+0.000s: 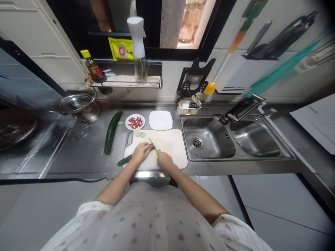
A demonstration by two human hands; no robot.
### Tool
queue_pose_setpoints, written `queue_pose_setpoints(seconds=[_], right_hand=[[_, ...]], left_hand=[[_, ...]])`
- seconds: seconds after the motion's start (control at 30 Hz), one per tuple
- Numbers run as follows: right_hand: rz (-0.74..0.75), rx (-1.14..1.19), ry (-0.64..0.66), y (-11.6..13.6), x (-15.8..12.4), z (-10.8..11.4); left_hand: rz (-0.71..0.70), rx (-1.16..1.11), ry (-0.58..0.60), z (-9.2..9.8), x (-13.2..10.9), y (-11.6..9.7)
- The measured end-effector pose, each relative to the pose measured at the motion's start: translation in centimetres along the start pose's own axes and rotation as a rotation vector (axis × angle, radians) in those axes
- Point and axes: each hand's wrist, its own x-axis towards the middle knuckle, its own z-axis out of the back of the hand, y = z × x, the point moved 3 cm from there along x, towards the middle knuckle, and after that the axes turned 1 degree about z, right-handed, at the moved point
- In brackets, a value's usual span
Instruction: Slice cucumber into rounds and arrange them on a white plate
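Note:
On the white cutting board (172,150), my left hand (141,152) is closed over a cucumber (124,160), whose dark green end sticks out to the left of the hand. My right hand (164,161) grips a knife (153,144), its blade at the cucumber's right end beside my left fingers. Several pale slices (140,134) lie at the board's upper left. A whole cucumber (112,134) rests on the steel counter left of the board. Behind the board are a white plate of red pieces (135,122) and a bare white square plate (160,120).
A double sink (209,137) with a black faucet (242,108) adjoins the board's right side. At the back left stands a lidded steel pot (78,106). A wall shelf (125,82) holds bottles. One small slice (120,123) lies beside the whole cucumber.

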Motion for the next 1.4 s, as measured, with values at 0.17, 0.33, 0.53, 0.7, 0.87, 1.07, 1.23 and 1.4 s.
queue_pose_setpoints(seconds=[0.17,0.33,0.53,0.7,0.87,1.07,1.23,1.4], right_hand=[[0.016,0.008,-0.031,0.4,0.9,0.2],[0.003,0.002,0.001,0.1,0.2,0.0],[0.0,-0.015,0.035,-0.5,-1.3,-0.4],[-0.014,-0.014,0.033,-0.3,-0.8,-0.3],[0.005,-0.008,-0.008,0.2,0.4,-0.3],[0.013,-0.007,0.005,0.5,0.6,0.2],[-0.004,-0.025,0.037,0.0,-0.8,-0.2],[-0.007,-0.03,0.042,-0.3,-1.4,-0.5]], left_hand=[[-0.006,0.003,0.002,0.0,0.0,0.0],[0.007,-0.018,-0.001,0.1,0.0,-0.1],[0.004,-0.024,-0.014,0.1,0.0,-0.2],[0.009,-0.018,-0.013,0.0,0.0,-0.1],[0.01,-0.022,-0.014,0.1,0.0,-0.1],[0.008,-0.016,-0.003,0.2,0.0,-0.1],[0.006,-0.015,-0.009,0.1,0.0,0.0],[0.009,-0.018,-0.011,0.1,0.0,-0.1]])
